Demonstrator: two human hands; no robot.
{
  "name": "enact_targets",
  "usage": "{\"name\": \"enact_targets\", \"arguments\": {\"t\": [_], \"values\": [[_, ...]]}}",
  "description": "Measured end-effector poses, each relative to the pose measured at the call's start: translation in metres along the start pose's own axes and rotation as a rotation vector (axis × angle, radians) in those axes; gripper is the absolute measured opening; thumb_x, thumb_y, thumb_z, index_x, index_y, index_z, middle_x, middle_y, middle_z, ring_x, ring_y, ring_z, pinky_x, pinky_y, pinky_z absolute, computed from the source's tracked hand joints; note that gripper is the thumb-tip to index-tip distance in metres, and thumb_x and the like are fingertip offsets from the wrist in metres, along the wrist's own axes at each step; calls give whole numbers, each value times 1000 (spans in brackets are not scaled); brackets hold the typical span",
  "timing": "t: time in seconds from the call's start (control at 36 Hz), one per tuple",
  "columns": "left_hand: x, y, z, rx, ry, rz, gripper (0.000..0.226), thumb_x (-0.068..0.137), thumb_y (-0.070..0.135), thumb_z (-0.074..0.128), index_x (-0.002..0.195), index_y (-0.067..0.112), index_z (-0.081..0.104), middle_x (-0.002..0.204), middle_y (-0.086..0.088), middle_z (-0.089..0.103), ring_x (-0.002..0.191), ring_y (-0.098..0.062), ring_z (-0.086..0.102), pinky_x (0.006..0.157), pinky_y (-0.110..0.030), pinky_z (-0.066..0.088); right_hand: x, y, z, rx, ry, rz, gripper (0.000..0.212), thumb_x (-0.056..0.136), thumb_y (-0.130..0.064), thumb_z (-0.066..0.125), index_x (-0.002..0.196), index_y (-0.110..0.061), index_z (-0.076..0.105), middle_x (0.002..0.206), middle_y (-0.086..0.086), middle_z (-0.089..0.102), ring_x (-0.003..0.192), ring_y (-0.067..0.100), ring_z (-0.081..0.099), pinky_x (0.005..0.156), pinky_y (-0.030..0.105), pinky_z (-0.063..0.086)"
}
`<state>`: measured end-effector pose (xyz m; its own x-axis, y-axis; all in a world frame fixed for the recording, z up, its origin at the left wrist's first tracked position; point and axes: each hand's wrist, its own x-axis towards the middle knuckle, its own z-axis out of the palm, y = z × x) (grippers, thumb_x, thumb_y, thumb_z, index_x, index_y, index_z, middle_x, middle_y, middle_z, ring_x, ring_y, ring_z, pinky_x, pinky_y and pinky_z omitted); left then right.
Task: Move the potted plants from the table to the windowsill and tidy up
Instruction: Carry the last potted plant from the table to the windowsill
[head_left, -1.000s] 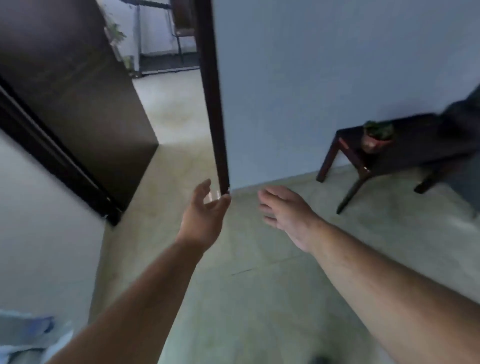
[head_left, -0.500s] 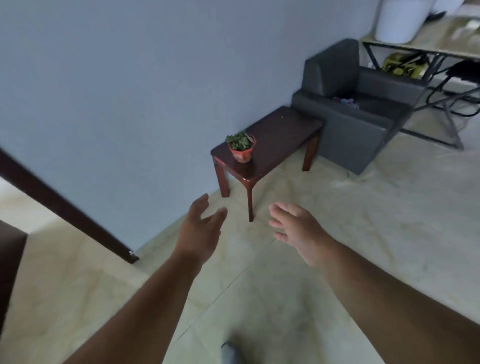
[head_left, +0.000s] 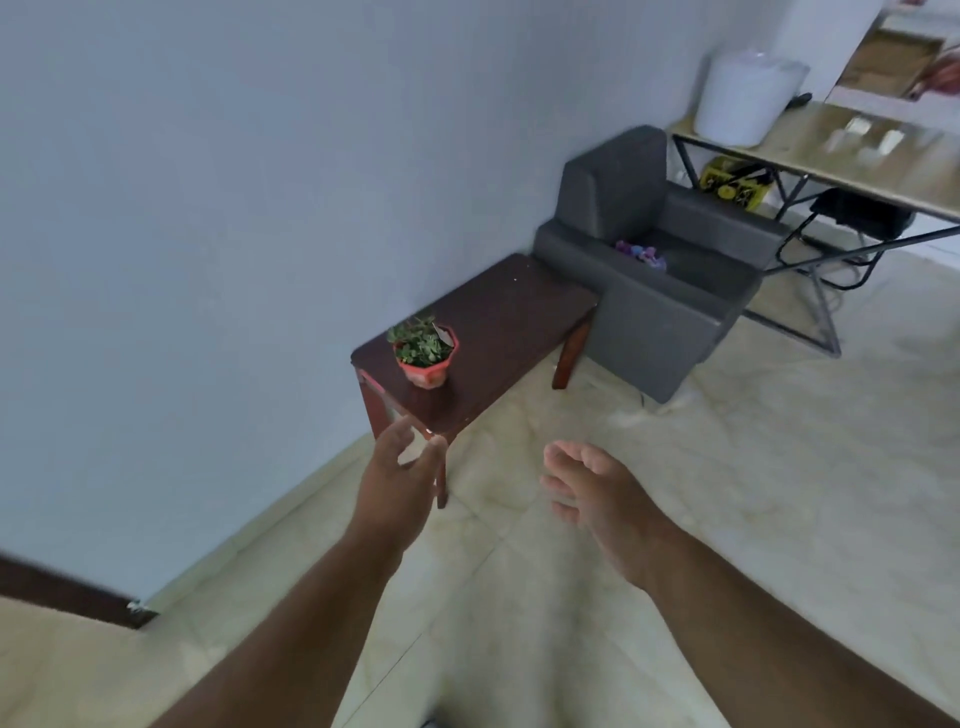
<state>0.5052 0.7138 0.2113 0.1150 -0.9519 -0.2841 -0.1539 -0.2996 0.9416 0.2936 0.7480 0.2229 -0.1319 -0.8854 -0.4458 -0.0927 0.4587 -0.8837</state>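
A small green plant in a red pot (head_left: 426, 356) stands upright near the close end of a dark wooden side table (head_left: 498, 322) set against the wall. My left hand (head_left: 397, 478) reaches forward just short of the table's near corner, fingers loosely spread and empty. Lower and to the right, over the floor, my right hand (head_left: 597, 488) is stretched out with relaxed fingers and holds nothing. Both hands are apart from the pot.
A grey armchair (head_left: 660, 260) with a small purple thing (head_left: 641, 254) on its seat stands right of the table. Behind it, a metal-framed desk (head_left: 878, 156) carries a white bucket (head_left: 745, 98). A pale tiled floor (head_left: 727, 493) spreads below; a dark door frame (head_left: 67, 597) sits lower left.
The view has swung from the doorway to the side table, which now looks nearer and larger. Both hands stay outstretched and empty, the left now close to the table's corner.
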Motion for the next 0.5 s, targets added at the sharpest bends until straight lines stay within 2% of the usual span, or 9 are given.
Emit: {"name": "enact_targets", "arguments": {"t": [0.06,0.11,0.14,0.19,0.22,0.31,0.39,0.44,0.5], "values": [[15,4,10,-22,-1,-19,49,98,35,61,143,22,46,106,27,60,60,15,63,94,-50,57,19,-6,-5,-14,-17,6,55,101,-43,57,148,-17,47,136,0,61,122,11,62,103,34,53],[29,6,17,-17,9,-37,46,99,33,60,142,21,46,89,27,65,60,10,63,93,-49,57,38,-12,-10,-28,-31,14,54,102,-41,56,149,-16,46,139,2,60,124,14,61,101,31,53],[37,8,21,-20,24,-44,48,99,34,61,143,21,45,98,24,67,68,7,63,93,-48,58,50,-16,-12,-38,-44,18,54,103,-40,55,150,-15,45,140,3,59,125,15,60,99,29,52],[57,9,30,-19,64,-50,54,97,39,62,146,24,44,132,13,58,91,6,60,96,-48,56,74,-24,-19,-54,-75,16,56,103,-39,55,151,-14,43,143,4,58,127,16,60,96,26,51],[63,10,34,-21,76,-58,55,97,40,62,146,25,44,137,13,54,98,4,59,99,-48,55,84,-26,-22,-57,-91,17,57,103,-40,55,151,-14,43,143,4,58,127,16,60,97,27,52],[83,13,50,-18,113,-81,49,97,38,62,143,30,45,126,18,50,97,4,58,100,-44,54,117,-35,-35,-57,-130,11,60,101,-42,57,152,-14,42,144,4,57,127,14,59,104,32,52],[104,19,72,3,142,-89,43,99,33,61,139,32,47,120,19,49,94,3,59,88,-34,56,152,-46,-53,-61,-166,12,60,101,-41,58,152,-13,42,145,4,55,128,15,59,104,32,52],[120,24,91,6,173,-109,35,99,32,60,132,36,47,118,20,50,97,-5,62,77,-26,52,179,-55,-68,-52,-204,12,60,101,-40,58,152,-12,42,146,4,55,127,14,59,100,29,52],[137,30,111,2,197,-126,30,100,32,60,125,39,45,121,19,50,101,-11,64,76,-26,51,206,-64,-84,-51,-234,5,60,101,-40,59,151,-13,43,143,2,56,125,12,60,91,22,53]]}}
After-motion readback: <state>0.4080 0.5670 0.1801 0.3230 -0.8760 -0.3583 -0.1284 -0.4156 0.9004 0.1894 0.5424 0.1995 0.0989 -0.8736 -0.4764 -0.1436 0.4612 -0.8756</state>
